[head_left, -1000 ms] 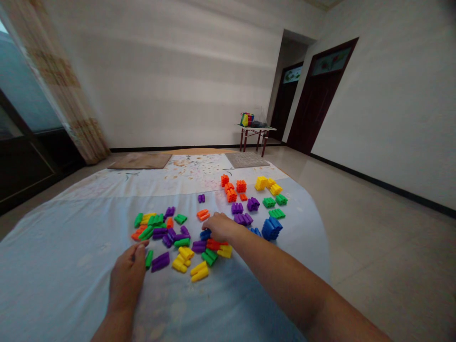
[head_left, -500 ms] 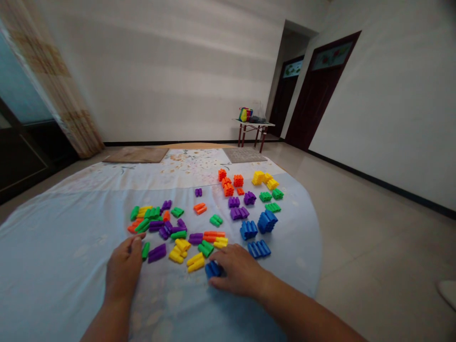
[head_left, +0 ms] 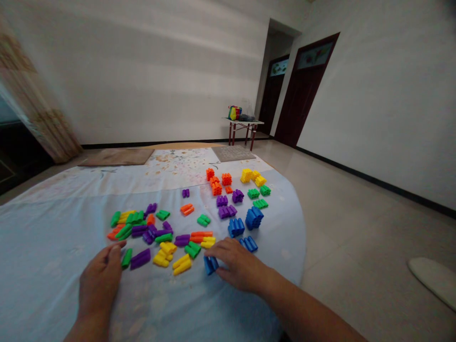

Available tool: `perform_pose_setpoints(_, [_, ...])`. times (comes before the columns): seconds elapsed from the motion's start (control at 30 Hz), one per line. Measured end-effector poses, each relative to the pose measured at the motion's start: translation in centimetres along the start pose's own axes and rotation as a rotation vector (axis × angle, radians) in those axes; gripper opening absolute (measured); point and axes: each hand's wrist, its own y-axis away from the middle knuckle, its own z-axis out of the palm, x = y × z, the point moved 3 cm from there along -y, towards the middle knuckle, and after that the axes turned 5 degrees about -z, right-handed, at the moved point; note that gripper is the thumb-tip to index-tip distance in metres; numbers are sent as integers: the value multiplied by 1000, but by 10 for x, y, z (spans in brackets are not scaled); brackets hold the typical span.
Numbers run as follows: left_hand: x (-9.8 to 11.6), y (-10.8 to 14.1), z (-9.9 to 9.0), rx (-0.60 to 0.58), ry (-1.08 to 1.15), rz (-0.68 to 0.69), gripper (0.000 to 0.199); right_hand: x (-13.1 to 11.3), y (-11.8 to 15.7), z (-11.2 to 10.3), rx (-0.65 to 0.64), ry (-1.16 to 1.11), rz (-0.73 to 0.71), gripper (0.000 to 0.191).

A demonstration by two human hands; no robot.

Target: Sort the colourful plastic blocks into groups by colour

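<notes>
My right hand [head_left: 237, 263] has its thumb and fingers closed on a blue tube-shaped plastic building block [head_left: 211, 264], which is tilted at the near side of the spread blocks. My left hand [head_left: 101, 278] rests at the left with its fingers curled and thumb drawn in close to them; their inner side is hidden. Just right of its fingertips lies a green block [head_left: 127, 259], with a purple block [head_left: 140, 259] beyond. Between my hands lie yellow blocks [head_left: 182, 264] and another green block [head_left: 193, 249]. Near my right fingers is a joined blue piece [head_left: 248, 243].
Blocks grouped by colour stand at the right: blue [head_left: 254, 217], purple [head_left: 227, 212], green [head_left: 260, 204], orange [head_left: 215, 186] and yellow [head_left: 246, 175]. A mixed pile [head_left: 135, 217] lies left. The cloth-covered table [head_left: 171, 308] has a rounded right edge. A small table [head_left: 245, 122] stands by the wall.
The view has turned right, so the table scene sits further left. The blue block in my right hand has tipped up more steeply. My left hand stays beside the green block.
</notes>
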Motion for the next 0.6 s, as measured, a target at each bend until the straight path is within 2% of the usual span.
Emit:
perform_pose_setpoints(0.1, [-3, -2, 1, -4, -2, 4, 46, 14, 26, -22, 144, 0, 74, 48])
perform_pose_setpoints(0.23, [-5, -5, 2, -1, -8, 2, 45, 41, 55, -37, 226, 54, 199, 48])
perform_pose_setpoints(0.4, [-6, -6, 4, 22, -11, 7, 44, 58, 67, -36, 251, 57, 253, 47])
perform_pose_setpoints(0.6, [-4, -4, 2, 35, -23, 23, 43, 61, 60, -25, 238, 36, 232, 46])
